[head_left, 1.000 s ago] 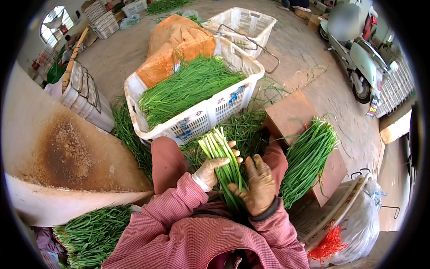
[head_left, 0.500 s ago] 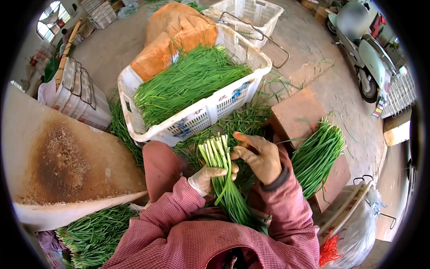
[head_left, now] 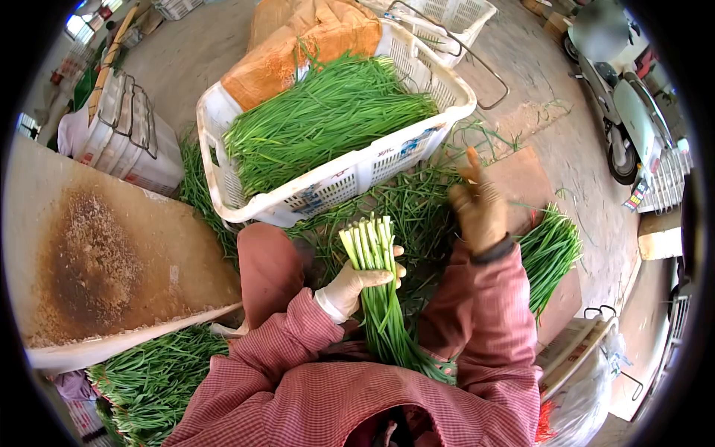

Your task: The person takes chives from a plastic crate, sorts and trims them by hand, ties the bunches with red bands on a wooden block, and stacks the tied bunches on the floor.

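Note:
My left hand (head_left: 357,287), in a pale glove, is wrapped round a bunch of garlic chives (head_left: 382,305). The bunch's pale cut ends point up and its green leaves hang toward my lap. My gloved right hand (head_left: 480,205) is raised to the right of the bunch, apart from it. Its fingers are spread, slightly blurred, and nothing shows in them. Below and right of that hand, a tied bundle of chives (head_left: 550,257) lies on a brown board (head_left: 521,175). Ahead, a white plastic crate (head_left: 361,179) holds a large heap of chives (head_left: 328,123).
Loose green leaves (head_left: 417,205) litter the floor beside the crate. An orange sack (head_left: 305,41) leans over the crate's far side. A stained board (head_left: 104,253) stands left, with more chives (head_left: 160,384) below it. A scooter (head_left: 622,97) is parked at the far right.
My right hand has moved away from the bunch, up and to the right, and its fingers have opened. My left hand still holds the chives. The view has shifted slightly.

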Tool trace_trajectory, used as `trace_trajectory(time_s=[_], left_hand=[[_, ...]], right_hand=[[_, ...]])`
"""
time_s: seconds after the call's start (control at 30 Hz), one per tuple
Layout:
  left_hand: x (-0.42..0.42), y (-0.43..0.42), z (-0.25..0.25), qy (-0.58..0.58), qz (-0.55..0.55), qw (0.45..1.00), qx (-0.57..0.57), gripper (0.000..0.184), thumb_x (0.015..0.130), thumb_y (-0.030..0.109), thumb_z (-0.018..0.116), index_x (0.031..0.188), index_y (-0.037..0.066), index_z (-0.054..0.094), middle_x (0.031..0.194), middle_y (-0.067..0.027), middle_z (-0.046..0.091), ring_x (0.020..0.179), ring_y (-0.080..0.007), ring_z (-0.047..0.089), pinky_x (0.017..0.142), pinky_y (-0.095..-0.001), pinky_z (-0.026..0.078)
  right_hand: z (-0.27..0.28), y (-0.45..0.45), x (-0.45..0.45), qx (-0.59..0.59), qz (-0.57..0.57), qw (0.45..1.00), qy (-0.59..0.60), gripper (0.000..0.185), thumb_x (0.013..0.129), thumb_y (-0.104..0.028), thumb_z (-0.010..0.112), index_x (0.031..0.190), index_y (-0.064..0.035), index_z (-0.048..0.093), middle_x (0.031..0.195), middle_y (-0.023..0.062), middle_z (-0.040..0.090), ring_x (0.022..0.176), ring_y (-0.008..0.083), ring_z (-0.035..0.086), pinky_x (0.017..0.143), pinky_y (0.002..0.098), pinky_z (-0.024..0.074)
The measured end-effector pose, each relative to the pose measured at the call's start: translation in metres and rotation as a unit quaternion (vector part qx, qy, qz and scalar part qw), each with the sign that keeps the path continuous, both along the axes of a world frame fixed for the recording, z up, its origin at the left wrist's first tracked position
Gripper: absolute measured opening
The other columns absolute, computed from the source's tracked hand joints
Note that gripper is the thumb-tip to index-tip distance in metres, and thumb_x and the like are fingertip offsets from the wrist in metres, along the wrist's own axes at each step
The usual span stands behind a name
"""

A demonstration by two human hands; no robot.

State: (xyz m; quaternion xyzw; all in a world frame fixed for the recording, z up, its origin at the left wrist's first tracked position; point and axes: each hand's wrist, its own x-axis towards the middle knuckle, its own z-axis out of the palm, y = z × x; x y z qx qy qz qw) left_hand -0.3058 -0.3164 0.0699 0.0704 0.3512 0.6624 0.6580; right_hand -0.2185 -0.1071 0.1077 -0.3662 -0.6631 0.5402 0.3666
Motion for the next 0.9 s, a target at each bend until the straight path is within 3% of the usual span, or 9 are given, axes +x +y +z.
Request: trace_trajectory(time_s=[0.1,0.17,0.33,0.5,0.53,0.57,0.63,0.83,0.9], left_hand=[[0.000,0.003,0.000,0.018,-0.002,1.000,-0.016,0.050,0.069,0.005,0.062,0.115,0.003,0.043,0.094,-0.0071,0.056,0.085,-0.0152,0.055,0.075,-0.0281,0.045],[0.006,0.006,-0.001,0.039,0.078,0.996,-0.027,0.045,0.066,-0.003,0.063,0.108,0.003,0.048,0.093,-0.0030,0.056,0.085,-0.0128,0.053,0.077,-0.0256,0.043],[0.005,-0.004,-0.015,0.079,0.072,0.994,0.000,0.050,0.065,-0.001,0.065,0.110,0.003,0.047,0.100,-0.0025,0.054,0.091,-0.0133,0.052,0.080,-0.0271,0.041],[-0.001,-0.006,0.006,0.042,0.016,0.998,0.034,0.058,0.067,0.003,0.064,0.120,0.003,0.040,0.112,-0.0060,0.051,0.099,-0.0183,0.053,0.082,-0.0304,0.040],[-0.003,-0.005,0.004,0.031,0.016,0.999,0.034,0.059,0.067,0.004,0.063,0.121,0.003,0.038,0.107,-0.0083,0.054,0.095,-0.0172,0.053,0.079,-0.0295,0.042],[-0.003,-0.007,0.003,0.020,0.012,0.999,0.029,0.061,0.068,0.006,0.063,0.122,0.003,0.036,0.102,-0.0105,0.056,0.092,-0.0161,0.053,0.076,-0.0285,0.044],[-0.003,-0.007,0.005,0.018,0.044,0.998,0.041,0.055,0.067,0.004,0.064,0.117,0.002,0.042,0.109,-0.0067,0.053,0.095,-0.0169,0.054,0.082,-0.0297,0.040],[-0.005,-0.013,0.004,-0.004,-0.014,1.000,0.020,0.052,0.066,0.006,0.065,0.113,0.001,0.045,0.088,-0.0072,0.060,0.081,-0.0150,0.057,0.076,-0.0277,0.043],[-0.006,-0.013,0.004,0.027,0.021,0.999,0.029,0.049,0.066,0.005,0.065,0.111,0.000,0.047,0.088,-0.0078,0.060,0.079,-0.0161,0.058,0.075,-0.0286,0.045]], right_hand=[[0.047,-0.062,-0.004,0.408,0.307,0.840,-0.184,0.049,0.066,0.000,0.061,0.113,-0.0113,0.051,0.087,0.0067,0.060,0.064,0.0215,0.056,0.054,0.0267,0.0481],[0.028,-0.080,-0.010,0.569,0.299,0.721,-0.260,0.024,0.068,-0.013,0.057,0.092,-0.0118,0.058,0.071,0.0029,0.055,0.061,0.0209,0.054,0.049,0.0299,0.0450],[0.017,-0.091,-0.015,0.687,0.258,0.649,-0.202,0.011,0.070,-0.012,0.054,0.081,-0.0130,0.056,0.067,0.0032,0.050,0.064,0.0202,0.051,0.056,0.0308,0.0439],[0.034,-0.017,-0.027,0.444,0.039,0.835,-0.323,0.005,0.075,-0.012,0.053,0.079,-0.0082,0.054,0.075,0.0069,0.055,0.070,0.0237,0.054,0.057,0.0312,0.0443],[0.029,-0.019,-0.026,0.448,0.041,0.833,-0.322,0.005,0.075,-0.012,0.053,0.079,-0.0082,0.054,0.075,0.0069,0.055,0.070,0.0237,0.054,0.057,0.0312,0.0443],[0.024,-0.030,-0.019,0.345,0.196,0.899,-0.184,0.009,0.077,-0.014,0.053,0.081,-0.0068,0.054,0.075,0.0080,0.056,0.067,0.0247,0.055,0.055,0.0316,0.0445],[0.027,-0.059,-0.006,0.347,0.375,0.849,-0.136,0.015,0.076,-0.017,0.055,0.086,-0.0060,0.054,0.075,0.0084,0.055,0.066,0.0260,0.055,0.054,0.0326,0.0447],[0.005,-0.070,-0.019,0.666,0.170,0.604,-0.403,0.013,0.065,-0.012,0.052,0.077,-0.0119,0.054,0.076,0.0056,0.054,0.064,0.0206,0.051,0.051,0.0329,0.0430],[0.012,-0.018,-0.026,0.543,0.008,0.709,-0.451,0.002,0.072,-0.009,0.050,0.071,-0.0098,0.052,0.063,0.0060,0.052,0.055,0.0197,0.054,0.042,0.0331,0.0415]])
